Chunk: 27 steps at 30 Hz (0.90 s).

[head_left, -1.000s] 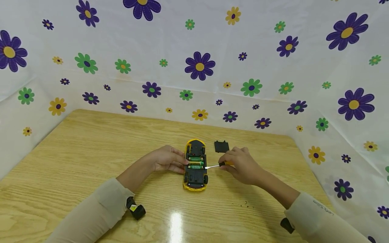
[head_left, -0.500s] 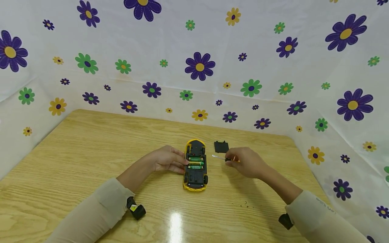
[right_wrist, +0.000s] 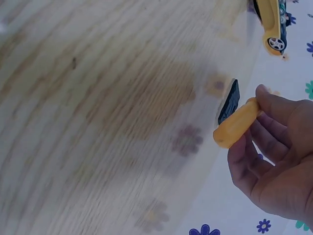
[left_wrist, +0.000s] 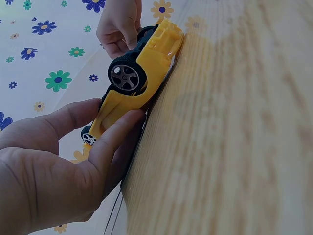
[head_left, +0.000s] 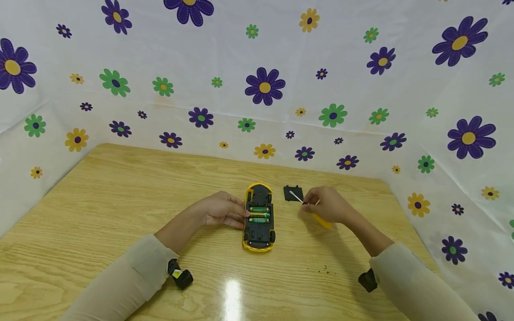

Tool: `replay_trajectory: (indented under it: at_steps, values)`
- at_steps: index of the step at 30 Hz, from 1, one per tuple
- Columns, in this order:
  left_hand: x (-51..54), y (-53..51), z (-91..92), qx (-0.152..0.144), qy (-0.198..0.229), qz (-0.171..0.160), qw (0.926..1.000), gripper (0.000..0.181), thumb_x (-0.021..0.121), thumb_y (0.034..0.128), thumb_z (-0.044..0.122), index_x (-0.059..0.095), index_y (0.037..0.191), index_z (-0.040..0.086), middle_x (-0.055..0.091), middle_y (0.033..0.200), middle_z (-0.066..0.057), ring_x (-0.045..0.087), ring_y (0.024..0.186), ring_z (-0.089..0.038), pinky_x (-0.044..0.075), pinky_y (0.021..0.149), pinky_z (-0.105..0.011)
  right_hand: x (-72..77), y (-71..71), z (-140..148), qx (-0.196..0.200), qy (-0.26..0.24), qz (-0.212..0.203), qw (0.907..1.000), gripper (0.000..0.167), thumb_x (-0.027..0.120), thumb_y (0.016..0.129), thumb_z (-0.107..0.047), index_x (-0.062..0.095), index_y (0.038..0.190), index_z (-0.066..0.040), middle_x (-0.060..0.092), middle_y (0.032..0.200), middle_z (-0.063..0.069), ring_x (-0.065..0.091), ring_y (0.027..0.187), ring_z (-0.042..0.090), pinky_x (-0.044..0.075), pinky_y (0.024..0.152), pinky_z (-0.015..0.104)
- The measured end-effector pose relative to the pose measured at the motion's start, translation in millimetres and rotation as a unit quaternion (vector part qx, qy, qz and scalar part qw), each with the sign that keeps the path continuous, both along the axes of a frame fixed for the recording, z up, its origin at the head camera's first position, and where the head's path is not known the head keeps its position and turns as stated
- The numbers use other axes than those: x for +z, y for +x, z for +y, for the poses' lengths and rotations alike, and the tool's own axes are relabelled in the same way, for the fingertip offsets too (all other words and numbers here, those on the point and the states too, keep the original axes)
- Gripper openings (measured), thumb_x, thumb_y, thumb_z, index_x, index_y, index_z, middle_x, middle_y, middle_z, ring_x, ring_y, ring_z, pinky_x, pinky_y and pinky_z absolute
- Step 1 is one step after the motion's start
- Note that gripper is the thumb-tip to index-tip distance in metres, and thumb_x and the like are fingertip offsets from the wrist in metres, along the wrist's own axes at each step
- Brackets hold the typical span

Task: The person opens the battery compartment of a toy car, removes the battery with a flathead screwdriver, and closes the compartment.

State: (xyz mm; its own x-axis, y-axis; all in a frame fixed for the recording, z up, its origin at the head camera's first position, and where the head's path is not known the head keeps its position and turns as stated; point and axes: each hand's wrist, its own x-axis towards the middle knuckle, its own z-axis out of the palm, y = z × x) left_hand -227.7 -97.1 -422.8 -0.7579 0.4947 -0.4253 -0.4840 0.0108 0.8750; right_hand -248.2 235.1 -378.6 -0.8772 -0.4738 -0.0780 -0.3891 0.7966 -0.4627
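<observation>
Now screwdriver point(head_left: 322, 221) farther from car point(head_left: 258, 235), seemingly over panel point(head_left: 289, 196).

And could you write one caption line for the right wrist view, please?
A right hand holds a yellow screwdriver handle; beyond, a black cover and part of a toy car.

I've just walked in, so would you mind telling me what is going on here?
A person is working on a car that lies upside down on the table, with three batteries exposed in it. Their left grip holds the car by its side. The right grip holds a screwdriver, which overlaps the cover in the head view; whether they touch, I cannot tell. The cover lies off the car, to its right.
</observation>
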Motion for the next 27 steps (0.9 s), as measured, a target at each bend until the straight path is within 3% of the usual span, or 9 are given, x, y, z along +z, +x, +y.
replay_trajectory:
  at_steps: [8,16,27]
  values:
    - [-0.7,-0.7,-0.4,-0.005,0.001,0.000,1.0000,0.040,0.067,0.0958,-0.004,0.057,0.134,-0.013,0.070,0.118,-0.022,0.072,0.103,-0.031,0.061,0.094,-0.045,-2.2,-11.4,2.2,-0.085,-0.007,-0.030,0.9959,0.022,0.078,0.093,-0.024,0.071,0.096,-0.003,0.067,0.085,0.007,0.059,0.072,0.018,0.055,0.062,0.028]
    - [-0.4,-0.1,-0.9,-0.001,0.000,0.001,1.0000,0.036,0.067,0.0957,-0.004,0.060,0.130,-0.013,0.071,0.115,-0.022,0.072,0.102,-0.032,0.061,0.093,-0.045,-3.2,-17.8,-1.9,-0.173,-0.046,-0.082,0.9804,0.026,0.077,0.094,-0.022,0.067,0.098,0.002,0.065,0.086,0.012,0.062,0.068,0.019,0.062,0.060,0.030]
    - [-0.2,0.1,0.2,0.004,-0.003,-0.004,1.0000,0.035,0.067,0.0959,-0.003,0.061,0.128,-0.013,0.071,0.115,-0.022,0.072,0.100,-0.031,0.061,0.093,-0.045,-11.1,-21.1,-5.7,-0.232,-0.036,-0.087,0.9680,0.028,0.079,0.093,-0.024,0.067,0.091,0.001,0.060,0.084,0.012,0.061,0.066,0.019,0.059,0.058,0.026]
